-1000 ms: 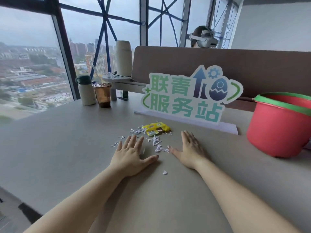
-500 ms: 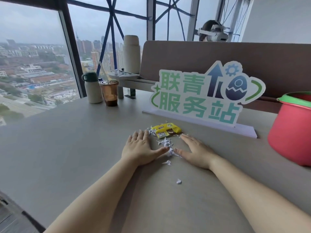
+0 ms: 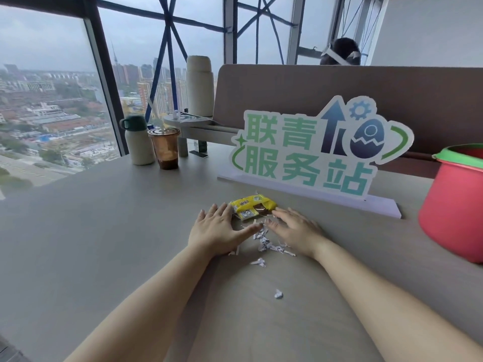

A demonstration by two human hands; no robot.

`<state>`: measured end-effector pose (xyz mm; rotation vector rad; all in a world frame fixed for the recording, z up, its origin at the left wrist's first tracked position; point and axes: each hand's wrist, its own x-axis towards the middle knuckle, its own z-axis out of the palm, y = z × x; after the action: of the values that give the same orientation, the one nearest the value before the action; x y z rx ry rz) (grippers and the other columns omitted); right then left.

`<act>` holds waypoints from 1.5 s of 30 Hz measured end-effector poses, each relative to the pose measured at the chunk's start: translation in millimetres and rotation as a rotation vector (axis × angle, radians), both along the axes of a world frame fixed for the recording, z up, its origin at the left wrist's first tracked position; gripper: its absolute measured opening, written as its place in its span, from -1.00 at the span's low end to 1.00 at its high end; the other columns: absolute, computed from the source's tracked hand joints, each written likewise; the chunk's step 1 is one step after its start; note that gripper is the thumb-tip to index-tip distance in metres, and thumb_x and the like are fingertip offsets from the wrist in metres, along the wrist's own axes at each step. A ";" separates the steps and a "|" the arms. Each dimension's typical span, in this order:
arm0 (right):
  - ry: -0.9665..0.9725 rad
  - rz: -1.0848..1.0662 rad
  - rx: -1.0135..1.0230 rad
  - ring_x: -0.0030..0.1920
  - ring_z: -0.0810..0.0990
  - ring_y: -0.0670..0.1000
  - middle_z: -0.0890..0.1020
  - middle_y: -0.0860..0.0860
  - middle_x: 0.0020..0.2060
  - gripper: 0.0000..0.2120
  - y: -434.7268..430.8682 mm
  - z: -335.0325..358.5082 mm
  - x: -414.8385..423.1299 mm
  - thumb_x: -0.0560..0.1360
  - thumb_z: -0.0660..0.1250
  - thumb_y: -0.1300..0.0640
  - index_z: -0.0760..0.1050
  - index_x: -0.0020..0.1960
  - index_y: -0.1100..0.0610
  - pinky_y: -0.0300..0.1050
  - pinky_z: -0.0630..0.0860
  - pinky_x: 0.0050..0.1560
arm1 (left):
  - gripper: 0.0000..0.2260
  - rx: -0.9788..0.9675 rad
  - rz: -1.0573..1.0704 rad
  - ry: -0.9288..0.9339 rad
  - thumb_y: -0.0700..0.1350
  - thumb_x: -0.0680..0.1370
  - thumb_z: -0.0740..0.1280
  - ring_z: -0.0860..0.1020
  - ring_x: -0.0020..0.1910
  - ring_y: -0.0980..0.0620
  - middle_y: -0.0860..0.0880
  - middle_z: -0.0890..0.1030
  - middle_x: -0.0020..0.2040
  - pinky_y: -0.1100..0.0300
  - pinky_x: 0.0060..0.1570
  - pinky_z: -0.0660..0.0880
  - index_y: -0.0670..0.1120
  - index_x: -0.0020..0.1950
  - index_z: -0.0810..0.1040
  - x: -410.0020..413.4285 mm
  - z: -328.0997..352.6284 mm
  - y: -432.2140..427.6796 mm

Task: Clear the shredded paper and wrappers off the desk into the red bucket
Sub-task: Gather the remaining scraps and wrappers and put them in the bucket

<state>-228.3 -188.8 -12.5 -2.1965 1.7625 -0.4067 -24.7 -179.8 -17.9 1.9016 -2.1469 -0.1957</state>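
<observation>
A yellow wrapper (image 3: 253,210) lies on the grey desk (image 3: 104,244), just past my fingertips. White shredded paper (image 3: 265,240) trails from it toward me, gathered between my two hands. My left hand (image 3: 218,231) lies flat on the desk left of the shreds, fingers apart, thumb pointing right. My right hand (image 3: 294,228) lies flat to their right, thumb nearly meeting the left thumb. Two loose scraps, one (image 3: 258,262) and another (image 3: 278,293), lie nearer to me. The red bucket (image 3: 454,212) with a green rim stands at the right edge, partly cut off.
A green-lettered standing sign (image 3: 313,155) stands just behind the wrapper. At the back left are a cream flask (image 3: 138,142) and a brown drink cup (image 3: 164,148). A brown partition (image 3: 339,84) runs behind, with a person's head above it. Windows are on the left.
Both hands have slid forward and inward across the desk, sweeping the scattered shreds into a tighter line between them, up against the yellow wrapper. The view has shifted left.
</observation>
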 end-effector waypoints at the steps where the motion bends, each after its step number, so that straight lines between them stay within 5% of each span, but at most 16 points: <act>1: -0.056 0.007 -0.008 0.47 0.21 -0.04 0.30 -0.11 0.45 -0.44 -0.1 -1.0 -1.3 0.47 0.06 -0.34 0.29 0.39 -0.11 -0.03 0.13 0.44 | -0.04 -0.011 -0.026 0.004 0.59 0.26 -0.09 0.04 0.53 0.02 0.06 0.14 0.54 -0.02 0.51 -0.04 0.04 0.50 0.09 0.3 0.1 0.5; 3: -0.225 -0.024 0.003 0.33 0.42 0.01 0.47 -0.06 0.34 -0.50 1.4 -1.5 -4.9 0.44 0.15 -0.30 0.40 0.29 -0.10 -0.02 0.34 0.35 | -0.07 -0.041 -0.056 0.020 0.59 0.26 -0.07 0.08 0.52 0.05 0.09 0.19 0.52 -0.01 0.50 0.01 0.07 0.49 0.11 0.3 -0.7 1.1; 6: -0.403 -0.079 -0.011 0.26 0.47 0.04 0.52 0.00 0.27 -0.58 0.6 1.5 -5.4 0.47 0.27 -0.13 0.41 0.28 -0.01 -0.03 0.40 0.28 | -0.05 -0.038 -0.035 0.037 0.58 0.26 -0.05 0.08 0.52 0.06 0.06 0.15 0.53 0.01 0.51 0.00 0.05 0.50 0.05 1.0 -1.8 -1.3; 11: -0.307 -0.127 0.025 0.39 0.36 0.08 0.38 0.04 0.41 -0.48 -14.9 4.2 1.8 0.51 0.19 -0.12 0.25 0.42 0.00 -0.01 0.31 0.38 | -0.16 0.000 -0.052 0.001 0.53 0.33 0.03 0.02 0.54 0.04 0.06 0.06 0.56 0.01 0.52 -0.05 0.13 0.50 0.01 -3.5 -0.5 -13.0; 17: -0.345 -0.098 0.036 0.35 0.41 0.09 0.46 0.08 0.35 -0.60 -18.7 2.6 0.6 0.56 0.14 0.02 0.34 0.38 0.07 -0.07 0.32 0.34 | -0.38 -0.011 -0.117 -0.019 0.39 0.46 0.04 0.07 0.52 0.10 0.17 0.16 0.52 0.04 0.51 -0.01 0.17 0.46 0.16 -9.0 -1.5 -26.4; 22: -0.362 -0.153 0.053 0.41 0.33 0.09 0.35 0.08 0.43 -0.43 -7.6 6.2 1.4 0.51 0.19 -0.12 0.19 0.46 0.06 -0.08 0.25 0.35 | -0.59 -0.099 -0.078 0.096 0.20 0.52 0.16 0.39 0.36 0.01 0.14 0.41 0.39 0.10 0.25 0.38 0.14 0.35 0.37 -6.9 0.6 -18.3; 28: -0.254 -0.108 0.080 0.41 0.33 0.06 0.34 0.02 0.44 -0.26 18.0 2.0 1.7 0.38 0.20 -0.37 0.17 0.43 -0.04 0.00 0.27 0.40 | -0.74 -0.166 -0.035 0.209 -0.03 0.54 0.18 0.55 0.13 -0.12 0.00 0.62 0.15 0.08 -0.04 0.50 0.17 0.18 0.52 -3.0 1.9 -4.0; 34: 0.040 0.018 0.030 0.53 0.02 -0.04 0.06 -0.05 0.53 0.03 29.0 4.7 15.7 0.13 0.07 -0.61 0.05 0.46 -0.11 0.02 0.05 0.48 | -0.75 -0.176 0.031 0.315 -0.05 0.55 0.19 0.55 0.13 -0.15 -0.06 0.63 0.12 0.08 -0.02 0.49 0.14 0.18 0.53 -3.1 -0.2 10.5; 39: 0.040 0.131 -0.006 0.47 0.21 0.04 0.23 -0.02 0.48 0.07 34.6 3.3 29.1 0.06 0.10 -0.61 0.05 0.44 -0.10 0.04 0.23 0.42 | -0.72 -0.188 0.090 0.409 -0.09 0.53 0.20 0.55 0.13 -0.16 -0.08 0.63 0.13 0.07 0.01 0.48 0.11 0.20 0.51 -1.7 0.8 19.0; 45: 0.061 0.213 -0.011 0.48 0.16 0.05 0.19 -0.03 0.49 0.03 39.4 3.7 34.4 0.17 0.30 -0.48 0.01 0.48 -0.06 0.02 0.16 0.43 | -0.73 -0.212 0.099 0.451 -0.09 0.54 0.20 0.56 0.13 -0.15 -0.07 0.64 0.13 0.08 0.01 0.48 0.10 0.20 0.53 -0.9 0.7 17.0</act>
<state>-193.9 -149.4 -8.7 -2.3971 1.5368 -0.3033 -25.6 -162.9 -17.2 1.6498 -1.7013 -0.3274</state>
